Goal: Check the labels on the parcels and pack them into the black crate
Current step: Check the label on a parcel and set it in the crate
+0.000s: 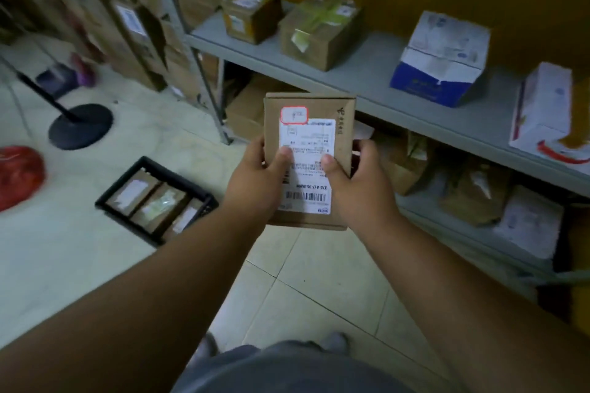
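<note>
On the tiled floor to my lower left I see the black crate (153, 166), tilted in the frame, with three brown parcels packed side by side in it: the first parcel (132, 193) with a white label on top, the middle parcel (159, 204) with a pale, glossy patch I can't read, and the third parcel (186, 217) at the near right end with a small white label. To my right stands a grey metal shelf (367, 73); its upper level carries a taped brown box (319, 32), a smaller brown box (252, 13), a blue-and-white carton (443, 57) and a white carton (542, 108), and the lower level holds more brown and white packages, too dim to make out well. The flat cardboard parcel (309, 163) I'm checking is held up in front of me, above the floor and just in front of the shelf edge, well apart from the crate. It has a long white shipping label (306, 166) with a barcode near its lower end and a smaller red-bordered sticker (293, 115) overlapping its top corner. My left hand (255, 182) clasps the left edge, thumb pressed on the label; my right hand (357, 182) clasps the right edge the same way.
</note>
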`<state>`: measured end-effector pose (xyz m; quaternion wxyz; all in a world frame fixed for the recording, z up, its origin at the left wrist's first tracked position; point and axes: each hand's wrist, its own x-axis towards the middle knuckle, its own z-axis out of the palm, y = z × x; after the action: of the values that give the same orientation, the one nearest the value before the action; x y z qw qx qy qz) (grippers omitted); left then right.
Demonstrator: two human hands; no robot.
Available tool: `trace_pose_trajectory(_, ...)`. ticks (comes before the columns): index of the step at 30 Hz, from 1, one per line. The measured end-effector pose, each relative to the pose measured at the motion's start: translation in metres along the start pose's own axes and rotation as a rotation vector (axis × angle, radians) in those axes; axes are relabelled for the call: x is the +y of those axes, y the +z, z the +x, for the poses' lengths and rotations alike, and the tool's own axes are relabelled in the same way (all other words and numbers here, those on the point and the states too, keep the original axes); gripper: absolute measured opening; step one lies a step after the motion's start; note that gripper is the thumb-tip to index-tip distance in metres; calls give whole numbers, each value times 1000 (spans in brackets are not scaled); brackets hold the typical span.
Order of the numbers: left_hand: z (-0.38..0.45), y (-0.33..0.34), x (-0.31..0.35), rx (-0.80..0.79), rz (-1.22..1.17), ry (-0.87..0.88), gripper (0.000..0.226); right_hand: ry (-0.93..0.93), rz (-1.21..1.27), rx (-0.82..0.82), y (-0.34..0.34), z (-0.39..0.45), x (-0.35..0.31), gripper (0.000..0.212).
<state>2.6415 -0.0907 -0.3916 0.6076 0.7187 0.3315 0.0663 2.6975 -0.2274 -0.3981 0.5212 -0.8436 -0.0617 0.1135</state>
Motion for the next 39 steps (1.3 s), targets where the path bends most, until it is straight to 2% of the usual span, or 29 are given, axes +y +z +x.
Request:
trace_pose_trajectory(4,-11,-76,-22,32,-52,-10,26,-76,-3,-96,62,-24,-28,32)
trace_pose_trajectory(9,-18,-217,-50,188,108,61,37,-216,69,-110,191,-61,-81,49)
trace_pose_trajectory(14,-20,-347,-76,276,198,144,46,-283,142,-134,313,-98,-127,49)
trace_pose_trajectory(17,-18,-400,-88,279,224,108,50,-281,139,-137,363,-111,-150,45)
trace_pose_trajectory(21,9,-437,-97,274,147,62,51,-260,94,-156,396,-104,-166,44)
trace_pose_trajectory(27,82,-448,-110,273,44,-19,29,-189,36,-135,439,-36,-169,33)
trace_pose_trajectory(33,155,-478,-91,234,100,-60,53,-128,-73,-220,498,39,-186,20)
trace_pose_trajectory(39,225,-503,-82,193,139,-65,58,-117,-146,-201,535,92,-204,21)
